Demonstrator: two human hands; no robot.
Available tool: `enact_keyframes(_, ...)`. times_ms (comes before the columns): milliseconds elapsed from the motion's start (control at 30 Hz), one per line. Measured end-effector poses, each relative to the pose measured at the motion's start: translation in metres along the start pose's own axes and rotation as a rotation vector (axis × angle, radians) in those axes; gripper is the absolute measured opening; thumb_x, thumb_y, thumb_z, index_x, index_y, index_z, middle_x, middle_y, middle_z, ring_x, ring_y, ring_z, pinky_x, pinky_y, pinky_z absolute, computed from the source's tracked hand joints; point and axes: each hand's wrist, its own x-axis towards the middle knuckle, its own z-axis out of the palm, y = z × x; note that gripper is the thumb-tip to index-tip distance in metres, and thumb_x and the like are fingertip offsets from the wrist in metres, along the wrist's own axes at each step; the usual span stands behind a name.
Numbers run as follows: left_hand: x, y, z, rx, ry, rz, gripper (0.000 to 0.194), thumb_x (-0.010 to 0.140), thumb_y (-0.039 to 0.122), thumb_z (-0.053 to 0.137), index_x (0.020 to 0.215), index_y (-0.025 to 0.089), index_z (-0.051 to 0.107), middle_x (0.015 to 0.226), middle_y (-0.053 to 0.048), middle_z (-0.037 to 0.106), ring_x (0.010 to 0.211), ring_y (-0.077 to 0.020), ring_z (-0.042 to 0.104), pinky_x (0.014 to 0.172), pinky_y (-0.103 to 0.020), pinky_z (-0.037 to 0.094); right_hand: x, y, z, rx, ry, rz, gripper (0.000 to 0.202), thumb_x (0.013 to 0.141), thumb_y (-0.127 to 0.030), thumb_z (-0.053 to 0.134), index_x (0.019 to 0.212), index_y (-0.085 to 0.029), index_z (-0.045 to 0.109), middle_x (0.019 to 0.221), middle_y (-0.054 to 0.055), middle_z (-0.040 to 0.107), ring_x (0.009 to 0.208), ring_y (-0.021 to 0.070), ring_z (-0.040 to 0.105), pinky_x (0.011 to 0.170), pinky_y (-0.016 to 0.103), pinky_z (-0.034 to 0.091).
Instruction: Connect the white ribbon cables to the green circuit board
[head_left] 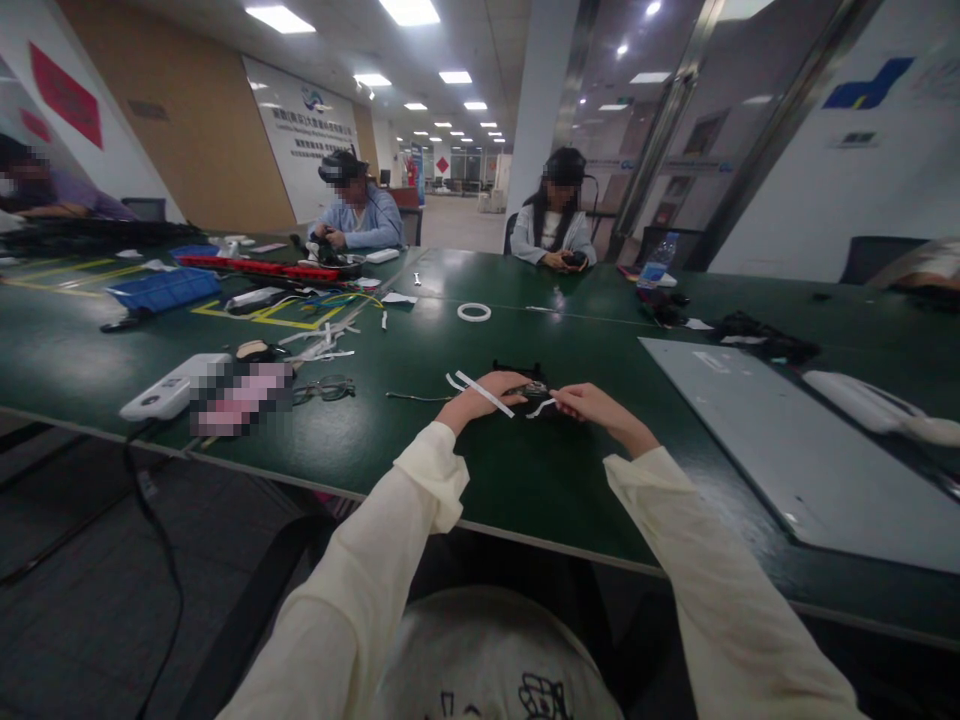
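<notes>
the left hand (495, 384) is bent over a small black part (535, 389) and holds it just above or on the green table (517, 490); i cannot tell which. the part is in front of the person, between the 2 hands. the right hand (589, 403) has its fingers pinched together on the end of a thin white strip (541, 407), right beside the part. 1 more white strip (486, 395) lies slanted across the back of the left hand. a thin cord (412, 397) lies on the table to the left of that hand.

past the hands is a flat white ring (474, 312). to the left are glasses (326, 388), a messy pile of white strips (322, 345), a white box (174, 386) and a blue bin (165, 288). to the right lies a big pale board (787, 450). a clear bottle (658, 258) stands farther back. across the table, 2 people sit with their hands near dark things.
</notes>
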Motion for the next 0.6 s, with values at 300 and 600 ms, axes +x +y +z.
enact_keyframes(300,-0.006,0.004,0.004,0.110,0.063,-0.037,0.045,0.078,0.036,0.059,0.120,0.021,0.053,0.128,-0.012,0.049,0.123,-0.0254,0.040,0.103,-0.046,0.028,-0.008,-0.024,0.007,0.574,0.110,-0.272,0.036,0.072,-0.052,0.059,0.068,-0.017,0.051,0.057,-0.004,0.041,0.050,0.0059,0.036,0.045,0.019,0.026)
enact_keyframes(600,0.001,0.036,-0.016,-0.612,0.252,-0.214,0.043,0.089,0.046,0.034,0.092,0.011,0.059,0.071,-0.005,0.066,0.066,-0.0130,0.062,0.067,-0.025,0.048,-0.004,-0.018,0.015,0.285,0.203,-0.298,0.034,0.070,-0.049,0.061,0.074,-0.015,0.062,0.057,-0.002,0.050,0.051,0.0071,0.042,0.047,0.020,0.030)
